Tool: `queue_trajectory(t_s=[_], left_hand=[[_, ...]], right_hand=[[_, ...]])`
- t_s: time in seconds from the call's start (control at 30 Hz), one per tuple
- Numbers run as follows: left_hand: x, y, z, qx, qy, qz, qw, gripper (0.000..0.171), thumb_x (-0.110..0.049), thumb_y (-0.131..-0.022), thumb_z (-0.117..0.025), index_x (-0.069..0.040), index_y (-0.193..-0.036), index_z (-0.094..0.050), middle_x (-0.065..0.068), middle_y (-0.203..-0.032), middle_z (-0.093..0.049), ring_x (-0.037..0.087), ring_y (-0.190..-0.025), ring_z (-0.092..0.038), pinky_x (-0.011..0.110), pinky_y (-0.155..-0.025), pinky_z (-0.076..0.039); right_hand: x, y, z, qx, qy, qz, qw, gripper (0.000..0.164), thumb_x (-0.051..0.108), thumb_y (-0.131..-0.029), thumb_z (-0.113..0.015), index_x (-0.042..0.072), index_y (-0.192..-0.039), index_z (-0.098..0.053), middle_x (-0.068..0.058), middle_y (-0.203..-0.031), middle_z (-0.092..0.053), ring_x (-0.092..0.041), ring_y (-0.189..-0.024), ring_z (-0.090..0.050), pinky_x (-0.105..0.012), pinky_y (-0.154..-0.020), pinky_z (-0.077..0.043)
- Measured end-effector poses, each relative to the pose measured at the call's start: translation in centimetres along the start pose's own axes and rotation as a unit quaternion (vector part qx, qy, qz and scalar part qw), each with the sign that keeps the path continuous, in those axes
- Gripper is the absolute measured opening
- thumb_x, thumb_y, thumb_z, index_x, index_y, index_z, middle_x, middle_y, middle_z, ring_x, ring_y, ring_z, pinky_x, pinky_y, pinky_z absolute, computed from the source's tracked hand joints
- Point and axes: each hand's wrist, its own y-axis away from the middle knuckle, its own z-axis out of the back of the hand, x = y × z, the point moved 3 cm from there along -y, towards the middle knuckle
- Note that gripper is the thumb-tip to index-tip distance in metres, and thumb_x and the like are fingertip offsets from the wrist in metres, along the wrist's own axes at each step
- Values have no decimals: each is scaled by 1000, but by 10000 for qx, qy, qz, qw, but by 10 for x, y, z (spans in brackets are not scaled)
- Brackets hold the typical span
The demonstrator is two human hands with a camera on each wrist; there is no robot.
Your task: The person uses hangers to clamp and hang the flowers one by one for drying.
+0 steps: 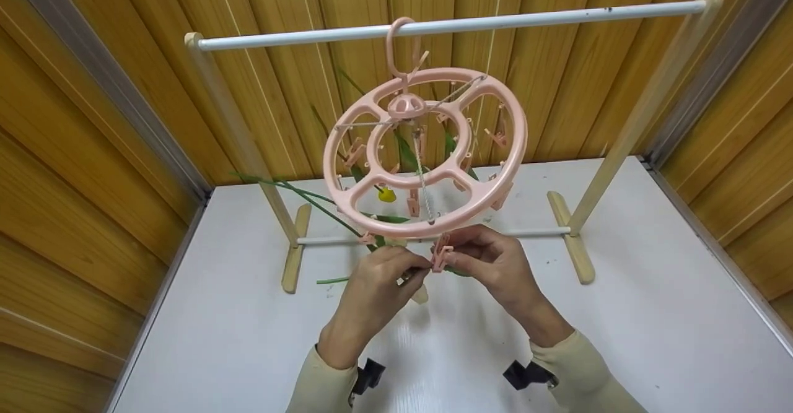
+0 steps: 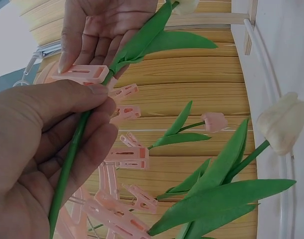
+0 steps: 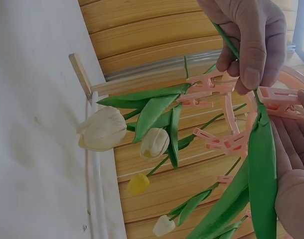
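Observation:
In the head view my left hand (image 1: 376, 282) and right hand (image 1: 499, 270) meet under the near rim of a round pink clip hanger (image 1: 519, 134). My left thumb and fingers pinch the green stem (image 2: 75, 144) of an artificial tulip, just beside a pink clothespin (image 3: 280, 101). The right hand squeezes that clothespin between thumb and fingers, its jaws right at the stem. Long green leaves (image 3: 262, 174) of this tulip lie along my right palm. A pale bloom (image 2: 187, 6) shows at the top edge of the left wrist view.
The hanger's hook (image 1: 391, 47) loops over a white rod (image 1: 526, 23) on a wooden stand (image 1: 644, 116). Other clothespins hold tulips head down: white (image 3: 103, 128), yellow (image 3: 138, 183) and pink (image 2: 215, 122). A white table (image 1: 235, 339) and wood-panelled walls (image 1: 74, 153) surround the stand.

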Motion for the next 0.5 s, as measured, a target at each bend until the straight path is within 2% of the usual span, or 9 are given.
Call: queue_trajectory(t_s=[0.23, 0.5], left_hand=[[0, 0, 1, 83, -216, -79, 9997, 19, 4, -81, -91, -7, -94, -81, 0, -90, -77, 14, -84, -71, 23, -74, -60], [2, 0, 2, 116, -734, -50, 9972, 19, 0, -80, -93, -9, -92, -81, -1, -90, -76, 13, -82, -69, 24, -69, -59]], right_hand=[[-2, 0, 2, 140, -3, -148, 9998, 27, -7, -98, -70, -11, -124, -66, -27, -114, -69, -26, -100, -75, -38, -89, -63], [-4, 0, 3, 240, 192, -515, 9982, 32, -1, -100, -70, -8, -131, -64, -25, -122, -68, -28, -109, -73, -39, -94, -61]])
